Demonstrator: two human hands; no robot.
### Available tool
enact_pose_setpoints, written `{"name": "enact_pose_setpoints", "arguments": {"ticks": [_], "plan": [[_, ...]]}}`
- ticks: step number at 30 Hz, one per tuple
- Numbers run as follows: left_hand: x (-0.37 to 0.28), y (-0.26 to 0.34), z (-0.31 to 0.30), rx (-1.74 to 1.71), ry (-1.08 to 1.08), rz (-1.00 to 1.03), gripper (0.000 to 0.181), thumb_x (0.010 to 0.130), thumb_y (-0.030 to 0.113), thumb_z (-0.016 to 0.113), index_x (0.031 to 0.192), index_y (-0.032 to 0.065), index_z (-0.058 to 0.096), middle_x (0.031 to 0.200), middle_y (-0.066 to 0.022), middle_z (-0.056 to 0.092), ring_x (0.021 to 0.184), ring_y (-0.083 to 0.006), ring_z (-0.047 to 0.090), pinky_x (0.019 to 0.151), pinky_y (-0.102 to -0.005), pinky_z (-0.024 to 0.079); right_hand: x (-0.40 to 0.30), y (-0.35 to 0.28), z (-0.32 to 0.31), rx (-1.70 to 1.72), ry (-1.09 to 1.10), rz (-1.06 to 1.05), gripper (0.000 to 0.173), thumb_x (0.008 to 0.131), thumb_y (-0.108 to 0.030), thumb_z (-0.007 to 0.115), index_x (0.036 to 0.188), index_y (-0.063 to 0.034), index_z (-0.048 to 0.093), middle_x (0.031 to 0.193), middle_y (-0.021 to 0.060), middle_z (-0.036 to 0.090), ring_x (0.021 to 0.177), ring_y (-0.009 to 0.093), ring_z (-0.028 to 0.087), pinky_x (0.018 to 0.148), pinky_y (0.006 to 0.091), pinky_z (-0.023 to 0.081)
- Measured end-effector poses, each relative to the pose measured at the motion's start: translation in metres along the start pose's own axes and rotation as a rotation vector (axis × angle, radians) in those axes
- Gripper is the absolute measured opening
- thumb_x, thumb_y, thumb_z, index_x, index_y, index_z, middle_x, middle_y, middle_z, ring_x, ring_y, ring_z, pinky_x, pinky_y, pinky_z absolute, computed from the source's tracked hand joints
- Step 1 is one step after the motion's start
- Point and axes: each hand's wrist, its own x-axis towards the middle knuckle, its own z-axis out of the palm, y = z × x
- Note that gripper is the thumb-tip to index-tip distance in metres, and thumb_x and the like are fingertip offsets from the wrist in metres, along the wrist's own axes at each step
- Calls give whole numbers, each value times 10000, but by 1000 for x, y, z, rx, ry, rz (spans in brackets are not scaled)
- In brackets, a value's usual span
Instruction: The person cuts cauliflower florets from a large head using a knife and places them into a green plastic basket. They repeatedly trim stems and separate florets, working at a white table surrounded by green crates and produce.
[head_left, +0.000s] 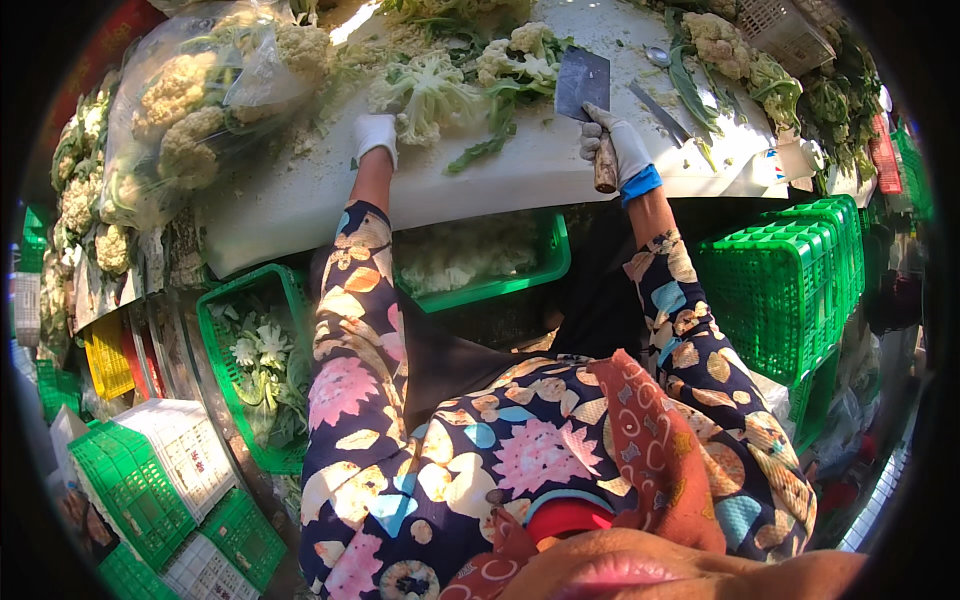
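Observation:
My right hand (619, 146), in a pale glove with a blue cuff, grips the wooden handle (605, 166) of a cleaver. Its broad dark blade (583, 81) points away from me over the white tabletop (315, 199). My left hand (375, 135), in a white glove, rests at the near side of a cut cauliflower head (429, 94) with its stem branches showing. The fingers are curled and partly hidden, so whether they hold anything is unclear. Another cauliflower piece with green leaves (525, 64) lies between the hands, beyond a loose leaf (480, 152).
A clear plastic bag of cauliflowers (195, 112) stands at left. Right of the cleaver lie a narrow knife (660, 112) and more cauliflowers (716, 45). Green crates of trimmings (255, 360) and florets (480, 262) sit below the table edge; stacked green crates (772, 292) stand right.

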Motion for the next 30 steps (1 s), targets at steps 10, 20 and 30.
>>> {"name": "enact_pose_setpoints", "arguments": {"ticks": [10, 20, 30], "plan": [[-49, 44, -33, -113, 248, 572, 763, 810, 184, 749, 1439, -72, 402, 1317, -242, 593, 1108, -305, 634, 953, -351, 483, -34, 2, 119, -597, -49, -270, 293, 922, -292, 678, 957, -11, 602, 669, 57, 577, 520, 161, 572, 480, 319, 454], [-48, 29, -19, 593, 167, 640, 541, 844, 443, 698, 1274, 119, 637, 1333, -137, 605, 1231, -317, 554, 1005, -432, 458, 39, 46, 157, -837, -228, -263, 362, 912, -302, 658, 879, 58, 686, 714, 143, 678, 656, 236, 655, 647, 373, 502], [-52, 33, -21, 674, 112, 676, 388, 838, 397, 666, 1067, 87, 714, 1185, -146, 668, 1110, -337, 615, 942, -437, 490, 11, 15, 145, -566, -17, -365, 328, 942, -308, 652, 974, 17, 685, 686, 93, 632, 587, 189, 609, 556, 368, 492]]}}
